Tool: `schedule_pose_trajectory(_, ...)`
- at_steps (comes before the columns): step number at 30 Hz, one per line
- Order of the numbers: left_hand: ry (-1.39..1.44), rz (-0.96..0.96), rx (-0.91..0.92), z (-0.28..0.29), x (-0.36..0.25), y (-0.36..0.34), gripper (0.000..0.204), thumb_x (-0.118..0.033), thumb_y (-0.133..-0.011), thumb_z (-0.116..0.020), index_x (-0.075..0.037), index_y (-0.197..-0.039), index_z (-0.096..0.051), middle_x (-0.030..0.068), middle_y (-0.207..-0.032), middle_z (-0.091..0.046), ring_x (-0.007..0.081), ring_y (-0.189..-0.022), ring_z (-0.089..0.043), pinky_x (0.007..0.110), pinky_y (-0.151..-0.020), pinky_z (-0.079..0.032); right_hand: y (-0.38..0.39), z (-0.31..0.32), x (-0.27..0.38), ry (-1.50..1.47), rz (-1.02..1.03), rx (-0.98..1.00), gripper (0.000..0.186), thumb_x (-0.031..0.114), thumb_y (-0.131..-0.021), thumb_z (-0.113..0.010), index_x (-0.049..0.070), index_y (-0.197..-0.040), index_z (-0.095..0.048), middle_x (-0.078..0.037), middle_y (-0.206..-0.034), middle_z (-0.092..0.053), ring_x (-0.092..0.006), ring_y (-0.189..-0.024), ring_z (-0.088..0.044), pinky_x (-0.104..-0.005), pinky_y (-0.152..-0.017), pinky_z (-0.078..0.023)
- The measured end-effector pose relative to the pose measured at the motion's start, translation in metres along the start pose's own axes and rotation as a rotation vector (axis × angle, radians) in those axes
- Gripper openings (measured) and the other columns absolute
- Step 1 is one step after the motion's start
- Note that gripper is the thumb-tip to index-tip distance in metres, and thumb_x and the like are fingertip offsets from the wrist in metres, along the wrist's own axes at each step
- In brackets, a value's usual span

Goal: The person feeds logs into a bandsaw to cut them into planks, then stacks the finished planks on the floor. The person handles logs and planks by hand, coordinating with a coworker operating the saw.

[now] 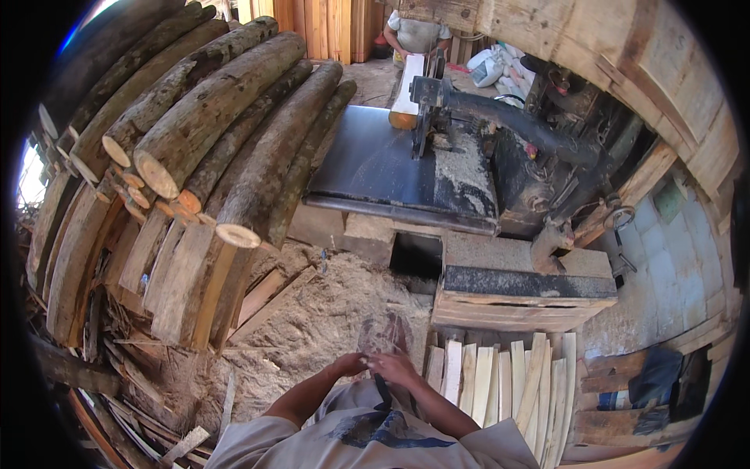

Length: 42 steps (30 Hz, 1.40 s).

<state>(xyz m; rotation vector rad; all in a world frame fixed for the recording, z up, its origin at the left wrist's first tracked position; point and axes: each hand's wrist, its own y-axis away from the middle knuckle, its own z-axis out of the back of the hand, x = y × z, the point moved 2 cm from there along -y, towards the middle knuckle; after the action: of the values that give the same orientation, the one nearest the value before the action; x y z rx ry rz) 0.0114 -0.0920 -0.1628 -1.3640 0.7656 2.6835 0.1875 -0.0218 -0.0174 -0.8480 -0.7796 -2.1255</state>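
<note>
My left hand [351,363] and my right hand [394,369] meet in front of my waist. Their fingers are curled together at the tips, and whatever they may pinch is too small to make out. A dark strap-like strip hangs just below my right hand, against my shirt. Ahead, beyond a floor of sawdust [312,313], stands a saw machine with a dark metal table [367,156]. A squared piece of timber [408,90] lies at the table's far edge beside the blade guard [426,94]. A co-worker [418,35] stands behind its far end.
Bark-covered logs [226,117] are piled at the left on upright-cut timbers [183,289]. Pale sawn slats [500,375] lean in a row at my right, below a wooden box base [523,297]. White sacks [500,70] lie at the back. Scrap wood [156,422] litters the lower left.
</note>
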Motion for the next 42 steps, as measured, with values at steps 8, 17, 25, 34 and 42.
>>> schedule_pose_trajectory(8, 0.866, 0.775, -0.652, 0.046, 0.107, 0.042, 0.046, -0.03, -0.085, -0.063, -0.007, -0.123, -0.05, 0.0132, -0.087, -0.067, 0.0204, -0.07, -0.064, 0.032, -0.06, -0.051, 0.022, 0.048, -0.277, 0.304, -0.519, 0.146, 0.048, 0.048, -0.088, -0.044, 0.007, -0.1, -0.067, -0.016, -0.102, -0.065, -0.0336, -0.102, -0.058, -0.0426, -0.086, -0.046)
schedule_pose_trajectory(17, 0.99, 0.696, -0.588, 0.097, 0.058, -0.02, 0.049, -0.034, -0.086, -0.062, -0.006, -0.124, -0.048, 0.0105, -0.087, -0.067, 0.0169, -0.067, -0.062, 0.03, -0.052, -0.046, -0.093, 0.067, -0.284, -0.17, -0.541, -0.134, 0.037, 0.04, -0.089, -0.052, 0.009, -0.106, -0.062, -0.008, -0.086, -0.067, -0.0155, -0.074, -0.066, -0.0292, -0.059, -0.049)
schedule_pose_trajectory(25, 0.812, 0.542, -0.429, 0.142, 0.004, -0.079, 0.051, -0.035, -0.086, -0.061, -0.004, -0.125, -0.05, 0.0124, -0.094, -0.067, 0.0162, -0.073, -0.063, 0.028, -0.056, -0.048, -0.139, 0.044, -0.212, -0.374, -0.633, -0.087, 0.036, 0.041, -0.083, -0.053, 0.013, -0.103, -0.065, -0.007, -0.09, -0.068, -0.0243, -0.088, -0.065, -0.0346, -0.077, -0.048)
schedule_pose_trajectory(34, 0.714, 0.564, -0.3, 0.199, 0.053, -0.125, 0.063, -0.045, -0.082, -0.064, -0.007, -0.13, -0.047, 0.0085, -0.094, -0.066, 0.0166, -0.073, -0.064, 0.032, -0.056, -0.049, -0.177, 0.117, -0.229, -0.47, -0.625, -0.119, 0.024, 0.021, -0.09, -0.052, 0.003, -0.101, -0.062, -0.005, -0.084, -0.066, -0.0149, -0.079, -0.064, -0.0305, -0.063, -0.049)
schedule_pose_trajectory(42, 0.591, 0.064, -0.607, 0.411, -0.094, -0.244, 0.076, -0.057, -0.084, -0.053, -0.004, -0.137, -0.037, 0.0219, -0.12, -0.055, 0.0286, -0.104, -0.056, 0.038, -0.084, -0.046, -0.326, 0.326, -0.117, -0.642, -0.3, -0.461, 0.05, 0.047, -0.091, -0.049, 0.008, -0.121, -0.053, -0.008, -0.098, -0.064, -0.0143, -0.074, -0.063, -0.0267, -0.061, -0.051)
